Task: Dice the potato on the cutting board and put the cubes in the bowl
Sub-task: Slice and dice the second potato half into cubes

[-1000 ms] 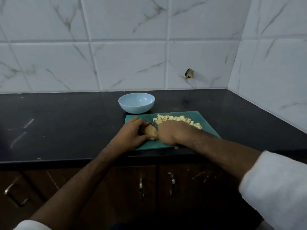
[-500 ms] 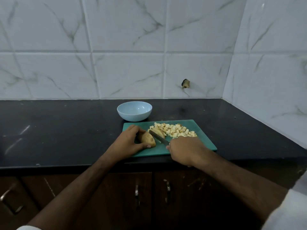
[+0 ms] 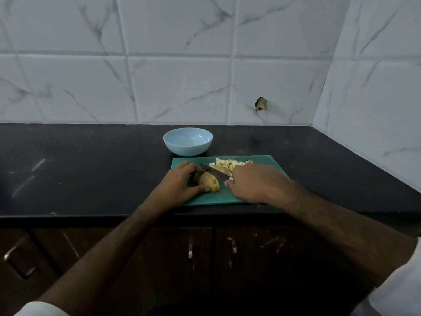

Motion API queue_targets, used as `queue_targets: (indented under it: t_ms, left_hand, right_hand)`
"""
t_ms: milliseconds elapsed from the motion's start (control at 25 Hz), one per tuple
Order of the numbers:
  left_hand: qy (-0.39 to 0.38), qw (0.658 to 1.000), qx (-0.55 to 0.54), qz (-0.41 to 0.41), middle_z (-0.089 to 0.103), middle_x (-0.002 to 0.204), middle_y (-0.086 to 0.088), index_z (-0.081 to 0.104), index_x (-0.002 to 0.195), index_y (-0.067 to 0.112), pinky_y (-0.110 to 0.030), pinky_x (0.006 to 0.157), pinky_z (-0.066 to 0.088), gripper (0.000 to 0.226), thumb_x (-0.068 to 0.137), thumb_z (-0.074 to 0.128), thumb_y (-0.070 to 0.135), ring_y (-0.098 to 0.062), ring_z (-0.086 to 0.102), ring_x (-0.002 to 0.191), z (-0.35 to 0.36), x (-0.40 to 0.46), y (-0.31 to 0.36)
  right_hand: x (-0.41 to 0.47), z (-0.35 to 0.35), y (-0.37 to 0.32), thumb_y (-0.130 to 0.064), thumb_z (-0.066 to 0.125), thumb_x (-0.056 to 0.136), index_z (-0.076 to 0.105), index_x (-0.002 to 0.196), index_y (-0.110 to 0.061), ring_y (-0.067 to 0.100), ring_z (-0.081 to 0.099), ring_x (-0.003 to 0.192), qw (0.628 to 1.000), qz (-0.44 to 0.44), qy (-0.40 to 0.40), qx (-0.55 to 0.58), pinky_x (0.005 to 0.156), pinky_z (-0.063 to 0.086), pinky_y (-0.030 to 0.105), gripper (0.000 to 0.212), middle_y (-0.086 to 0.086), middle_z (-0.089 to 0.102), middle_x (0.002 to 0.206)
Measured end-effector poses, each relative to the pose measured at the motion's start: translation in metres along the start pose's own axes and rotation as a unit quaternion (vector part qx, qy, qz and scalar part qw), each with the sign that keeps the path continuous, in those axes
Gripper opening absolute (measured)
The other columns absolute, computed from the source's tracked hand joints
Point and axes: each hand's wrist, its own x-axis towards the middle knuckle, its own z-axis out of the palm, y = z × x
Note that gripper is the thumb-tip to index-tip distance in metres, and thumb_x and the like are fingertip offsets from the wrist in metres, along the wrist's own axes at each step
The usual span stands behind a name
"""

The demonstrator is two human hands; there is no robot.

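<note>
Now the work is seen roughly midway. A pile of pale cubes [image 3: 229,164] is already heaped at the far side of the green cutting board [image 3: 262,160], partly hidden behind the right hand [image 3: 252,183]. An uncut piece of potato [image 3: 208,181], skin still on, is lying near the middle of the board, and it is steadied by the left hand [image 3: 180,184], whose grip is curled round it with the thumb pressed against its near end. A knife [image 3: 214,171] is held in the right hand's closed grip, the handle buried in the fist; the blade is laid across the potato's far end, angled toward the back left. Whether the edge has bitten in cannot be told.

Behind the board, on the black tabletop [image 3: 91,169], the blue bowl [image 3: 188,141] is standing with nothing visible inside. So the dicing is judged partly done, with this remaining chunk to be cut, and the transfer of cubes to the bowl is not yet begun.
</note>
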Motion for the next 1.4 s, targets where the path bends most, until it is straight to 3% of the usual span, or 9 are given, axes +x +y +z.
queue_targets:
  t_ms: [80, 240, 360, 600, 680, 920, 1040, 1240, 1400]
  left_hand:
    - [0.001, 1.0, -0.002, 0.0, 0.054, 0.104, 0.015, 0.064, 0.113, 0.024, -0.011, 0.075, 0.043, 0.047, 0.078, 0.078, 0.051, -0.002, 0.055, 0.096, 0.001, 0.0, -0.001]
    - [0.002, 1.0, -0.007, 0.001, 0.056, 0.106, 0.013, 0.065, 0.115, 0.023, -0.012, 0.08, 0.043, 0.047, 0.077, 0.079, 0.048, -0.003, 0.055, 0.097, 0.0, 0.0, 0.0]
    - [0.007, 1.0, -0.002, 0.007, 0.057, 0.106, 0.013, 0.067, 0.115, 0.02, -0.008, 0.079, 0.042, 0.045, 0.079, 0.08, 0.043, -0.004, 0.055, 0.098, 0.0, -0.001, 0.001]
    - [0.015, 1.0, 0.005, 0.004, 0.055, 0.103, 0.016, 0.066, 0.117, 0.02, -0.007, 0.075, 0.04, 0.048, 0.078, 0.081, 0.043, -0.002, 0.054, 0.095, 0.0, -0.002, 0.002]
    - [0.015, 1.0, 0.006, -0.003, 0.058, 0.105, 0.014, 0.065, 0.117, 0.022, -0.01, 0.077, 0.043, 0.049, 0.077, 0.08, 0.047, -0.002, 0.055, 0.095, 0.0, -0.001, 0.001]
    - [-0.005, 1.0, 0.007, -0.013, 0.059, 0.11, 0.011, 0.064, 0.118, 0.023, -0.02, 0.085, 0.05, 0.051, 0.078, 0.077, 0.051, -0.003, 0.055, 0.099, -0.001, -0.001, 0.002]
    - [-0.013, 1.0, -0.007, -0.021, 0.058, 0.113, 0.013, 0.063, 0.118, 0.026, -0.022, 0.088, 0.051, 0.046, 0.079, 0.079, 0.046, -0.004, 0.056, 0.103, -0.003, -0.003, 0.004]
    - [0.002, 1.0, -0.012, -0.026, 0.059, 0.111, 0.012, 0.064, 0.116, 0.025, -0.025, 0.091, 0.052, 0.039, 0.082, 0.079, 0.037, -0.003, 0.057, 0.102, -0.002, -0.004, 0.004]
    - [0.004, 1.0, 0.006, -0.027, 0.057, 0.109, 0.013, 0.064, 0.116, 0.024, -0.023, 0.088, 0.053, 0.04, 0.082, 0.078, 0.041, -0.005, 0.057, 0.1, 0.0, -0.004, 0.005]
  right_hand:
    - [0.001, -0.004, -0.004, -0.039, 0.036, 0.107, 0.062, 0.109, -0.015, 0.019, 0.059, 0.084, 1.0, -0.005, -0.016, -0.012, 0.07, 0.045, 0.036, 0.035, 0.001, 0.06, 0.092]
    - [0.007, -0.015, -0.015, -0.026, 0.042, 0.105, 0.054, 0.086, -0.011, 0.012, 0.056, 0.052, 0.998, -0.006, -0.049, -0.045, 0.051, 0.039, 0.03, 0.027, 0.001, 0.057, 0.073]
    - [0.028, -0.013, -0.026, -0.029, 0.044, 0.105, 0.052, 0.081, -0.013, 0.011, 0.056, 0.041, 0.997, -0.01, -0.056, -0.057, 0.047, 0.039, 0.027, 0.03, 0.002, 0.065, 0.08]
    - [0.025, 0.012, -0.023, -0.03, 0.044, 0.107, 0.056, 0.099, -0.012, 0.014, 0.062, 0.049, 0.997, -0.002, -0.065, 0.03, 0.048, 0.045, 0.028, 0.022, 0.003, 0.061, 0.081]
    - [0.0, 0.027, -0.015, -0.035, 0.041, 0.108, 0.057, 0.1, -0.015, 0.013, 0.065, 0.06, 0.996, 0.0, -0.064, 0.063, 0.057, 0.051, 0.03, 0.027, 0.001, 0.06, 0.082]
    - [-0.042, 0.049, -0.006, -0.043, 0.034, 0.109, 0.06, 0.107, -0.02, 0.007, 0.051, 0.069, 0.999, -0.023, -0.005, 0.022, 0.066, 0.044, 0.032, 0.035, -0.008, 0.05, 0.077]
    - [-0.022, 0.033, 0.003, -0.041, 0.033, 0.109, 0.061, 0.109, -0.017, 0.012, 0.054, 0.073, 1.0, -0.002, -0.006, -0.009, 0.071, 0.047, 0.035, 0.037, -0.005, 0.049, 0.078]
    - [-0.002, 0.013, 0.011, -0.047, 0.033, 0.108, 0.062, 0.104, -0.016, 0.018, 0.066, 0.078, 0.998, 0.034, -0.004, 0.051, 0.061, 0.043, 0.033, 0.043, 0.0, 0.063, 0.092]
    - [-0.002, 0.003, -0.001, -0.048, 0.034, 0.107, 0.066, 0.111, -0.017, 0.02, 0.064, 0.088, 1.0, 0.013, 0.018, 0.008, 0.071, 0.047, 0.037, 0.044, 0.0, 0.06, 0.095]
